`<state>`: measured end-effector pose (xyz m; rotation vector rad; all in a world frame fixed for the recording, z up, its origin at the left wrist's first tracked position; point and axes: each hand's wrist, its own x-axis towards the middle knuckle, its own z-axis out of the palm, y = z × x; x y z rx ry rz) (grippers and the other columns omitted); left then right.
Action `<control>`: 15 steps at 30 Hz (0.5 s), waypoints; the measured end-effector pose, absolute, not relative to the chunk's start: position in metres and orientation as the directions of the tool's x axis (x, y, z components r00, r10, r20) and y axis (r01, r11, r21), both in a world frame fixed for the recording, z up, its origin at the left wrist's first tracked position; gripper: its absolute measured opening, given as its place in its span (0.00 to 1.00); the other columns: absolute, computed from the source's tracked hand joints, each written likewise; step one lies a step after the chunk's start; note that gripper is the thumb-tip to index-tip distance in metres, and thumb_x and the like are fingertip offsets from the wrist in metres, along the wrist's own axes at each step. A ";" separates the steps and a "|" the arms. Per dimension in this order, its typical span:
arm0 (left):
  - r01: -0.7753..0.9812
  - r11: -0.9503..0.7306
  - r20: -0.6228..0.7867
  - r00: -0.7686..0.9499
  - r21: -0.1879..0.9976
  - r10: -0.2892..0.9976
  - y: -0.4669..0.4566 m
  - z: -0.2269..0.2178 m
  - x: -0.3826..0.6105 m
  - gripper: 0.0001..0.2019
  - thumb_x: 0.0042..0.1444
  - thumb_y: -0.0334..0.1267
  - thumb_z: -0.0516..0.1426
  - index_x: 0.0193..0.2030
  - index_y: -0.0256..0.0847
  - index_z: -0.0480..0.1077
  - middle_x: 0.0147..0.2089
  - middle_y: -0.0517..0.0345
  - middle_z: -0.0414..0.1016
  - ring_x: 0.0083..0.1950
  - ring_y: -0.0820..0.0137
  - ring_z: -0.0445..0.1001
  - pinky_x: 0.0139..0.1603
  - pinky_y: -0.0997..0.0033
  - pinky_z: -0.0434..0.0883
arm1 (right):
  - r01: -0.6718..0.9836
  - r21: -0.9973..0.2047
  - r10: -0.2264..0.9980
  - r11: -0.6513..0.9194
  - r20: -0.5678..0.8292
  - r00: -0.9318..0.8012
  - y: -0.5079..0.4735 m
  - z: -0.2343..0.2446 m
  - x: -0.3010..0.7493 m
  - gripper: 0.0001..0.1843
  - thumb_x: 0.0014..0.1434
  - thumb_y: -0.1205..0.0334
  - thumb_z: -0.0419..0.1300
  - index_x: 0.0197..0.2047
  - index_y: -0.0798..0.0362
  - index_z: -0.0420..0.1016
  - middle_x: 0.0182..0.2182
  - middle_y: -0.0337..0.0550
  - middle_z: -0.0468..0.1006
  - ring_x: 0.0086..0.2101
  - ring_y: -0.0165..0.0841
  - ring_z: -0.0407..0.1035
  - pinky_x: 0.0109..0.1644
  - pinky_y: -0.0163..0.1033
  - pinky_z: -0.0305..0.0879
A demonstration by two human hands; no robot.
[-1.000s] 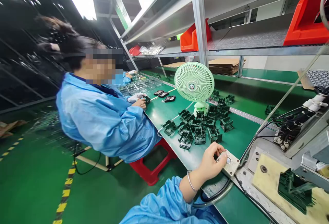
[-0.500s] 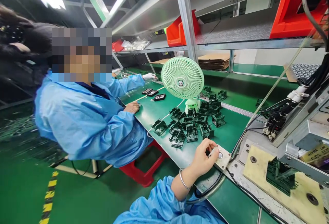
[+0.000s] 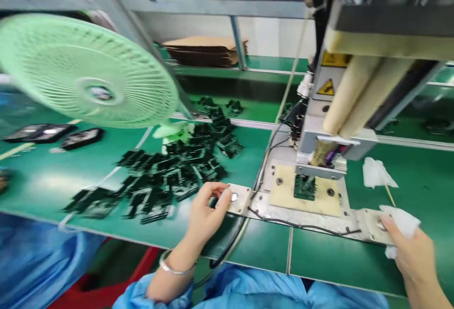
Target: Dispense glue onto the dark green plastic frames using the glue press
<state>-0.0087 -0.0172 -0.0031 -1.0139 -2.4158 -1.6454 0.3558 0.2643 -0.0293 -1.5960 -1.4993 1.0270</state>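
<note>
Hands flank the press (image 3: 321, 158) in the head view, one on each side of it. The left hand (image 3: 207, 212), a bracelet (image 3: 170, 267) on its wrist, lies to the left of the press base. It grasps nothing: the fingers are loosely curled and the thumb tip touches the left button (image 3: 234, 197), a small metal stud in a pale plate. The right hand (image 3: 413, 252) is at the lower right of the press. Its fingers are closed around a white wipe (image 3: 402, 221), and a fingertip touches the right button (image 3: 380, 225), set in a matching plate.

Under the press head a black part (image 3: 304, 187) stands on a beige plate (image 3: 283, 193), between the two buttons. Just right of the press a crumpled wipe (image 3: 375, 173) lies on the green bench (image 3: 319, 252), with a thin stick beside it. Left of the press, beyond the left hand, a heap of black parts (image 3: 166, 179) spreads over the bench. Farther left of the press stands a pale green fan (image 3: 88, 70), blurred. Behind the press and to its left, cardboard sheets (image 3: 205, 49) are stacked on a lower shelf.
</note>
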 end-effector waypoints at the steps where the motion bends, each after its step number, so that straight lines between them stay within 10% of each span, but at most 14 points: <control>1: 0.544 0.233 0.392 -0.786 0.806 0.479 -0.017 -0.004 -0.010 0.12 0.56 0.47 0.60 0.39 0.40 0.71 0.31 0.58 0.71 0.31 0.67 0.68 0.34 0.69 0.65 | 0.409 -0.911 0.998 -0.053 -0.056 0.004 0.264 -0.029 0.353 0.30 0.39 0.40 0.74 0.37 0.56 0.81 0.33 0.50 0.81 0.32 0.47 0.75 0.26 0.42 0.70; 15: 0.529 0.362 0.381 -0.830 0.767 0.407 -0.015 -0.003 -0.010 0.15 0.53 0.48 0.62 0.39 0.38 0.71 0.31 0.57 0.72 0.30 0.66 0.70 0.31 0.69 0.68 | 0.345 -0.939 0.998 -0.005 -0.026 -0.056 0.263 -0.027 0.348 0.33 0.40 0.37 0.73 0.41 0.55 0.81 0.38 0.51 0.81 0.41 0.50 0.74 0.44 0.50 0.70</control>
